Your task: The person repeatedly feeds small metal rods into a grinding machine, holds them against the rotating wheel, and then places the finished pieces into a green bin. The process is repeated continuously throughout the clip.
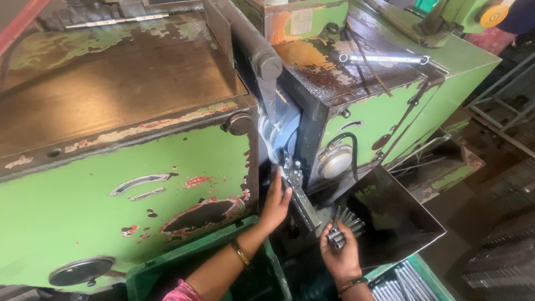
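Head view: right fingers [336, 249] clutch rods [343, 227].

We see even daylight from the upper right, bright on the green machine [111, 189] with oily glare on its brown top. Deep shadow fills the gap below the chute [390, 212]. Edges bend slightly; the spinning part blurs.

pale rectangular label [301, 21] on machine top, round yellow-orange sign [494, 15] at upper right corner
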